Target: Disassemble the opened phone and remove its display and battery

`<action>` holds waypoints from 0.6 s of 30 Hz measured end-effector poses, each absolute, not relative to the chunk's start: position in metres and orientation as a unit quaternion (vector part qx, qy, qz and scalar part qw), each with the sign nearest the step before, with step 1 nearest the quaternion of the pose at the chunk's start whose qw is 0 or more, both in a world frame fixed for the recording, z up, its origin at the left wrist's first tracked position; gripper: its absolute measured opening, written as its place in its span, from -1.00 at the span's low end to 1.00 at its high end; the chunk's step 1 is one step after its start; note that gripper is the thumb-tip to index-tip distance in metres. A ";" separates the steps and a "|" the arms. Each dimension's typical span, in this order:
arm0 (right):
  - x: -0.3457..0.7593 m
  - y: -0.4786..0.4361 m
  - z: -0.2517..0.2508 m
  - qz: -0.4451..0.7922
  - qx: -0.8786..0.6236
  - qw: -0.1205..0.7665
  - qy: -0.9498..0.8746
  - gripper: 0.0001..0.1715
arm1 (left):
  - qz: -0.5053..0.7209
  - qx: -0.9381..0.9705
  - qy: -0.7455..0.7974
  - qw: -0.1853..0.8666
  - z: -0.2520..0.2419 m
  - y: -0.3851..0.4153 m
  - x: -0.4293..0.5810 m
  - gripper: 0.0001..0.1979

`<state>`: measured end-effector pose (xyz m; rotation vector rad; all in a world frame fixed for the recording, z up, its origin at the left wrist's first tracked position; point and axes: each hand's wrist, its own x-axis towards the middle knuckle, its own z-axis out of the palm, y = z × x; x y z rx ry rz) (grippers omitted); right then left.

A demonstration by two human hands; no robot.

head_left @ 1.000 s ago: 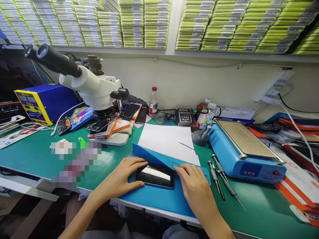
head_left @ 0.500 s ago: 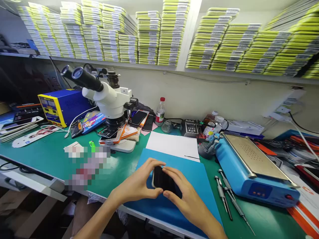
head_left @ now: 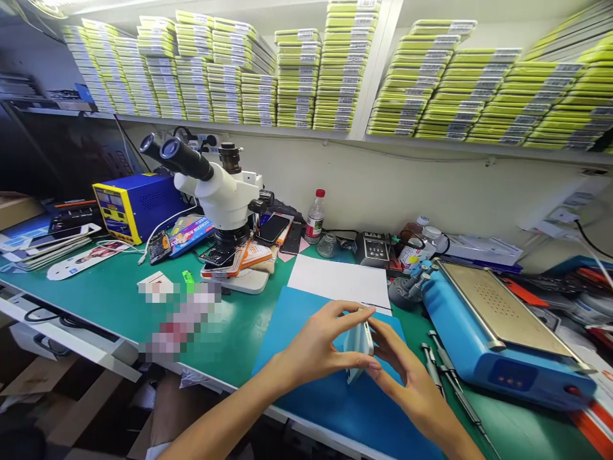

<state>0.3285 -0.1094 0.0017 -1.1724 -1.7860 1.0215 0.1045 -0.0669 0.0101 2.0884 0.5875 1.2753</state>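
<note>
Over the blue mat [head_left: 297, 332] I hold a smartphone [head_left: 358, 342] turned up on its edge, so a pale, shiny face and a thin silver-white side show. My left hand [head_left: 325, 342] grips it between the thumb below and the fingers above. From the other side my right hand [head_left: 405, 370] closes round it, its thumb near the lower edge and its fingers partly hidden behind the phone. The dark screen seen before faces away. A white sheet of paper [head_left: 335, 279] with a thin dark tool on it lies just beyond the hands.
At the right stand a blue heating-plate machine [head_left: 507, 370] and several screwdrivers [head_left: 462, 396]. A microscope [head_left: 225, 198] rises at the left, beside a blue-and-yellow power unit [head_left: 138, 207]. Behind are a red-capped bottle [head_left: 315, 220] and a shelf [head_left: 191, 126] of stacked yellow-green boxes.
Both hands have moved right with the phone. It has turned from lying with its dark screen up to standing on edge, showing its pale side. The camera view has shifted slightly left.
</note>
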 end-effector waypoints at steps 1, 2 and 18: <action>0.330 -0.110 0.003 0.398 -0.466 0.374 -0.696 -0.25 | 0.476 0.796 0.223 0.300 0.010 -0.066 0.106 -0.20; 0.332 -0.111 0.004 0.396 -0.474 0.370 -0.694 -0.24 | 0.471 0.801 0.224 0.294 0.010 -0.065 0.107 -0.19; 0.334 -0.120 0.009 0.332 -0.497 0.363 -0.715 -0.19 | 0.449 0.815 0.225 0.290 0.004 -0.063 0.120 -0.16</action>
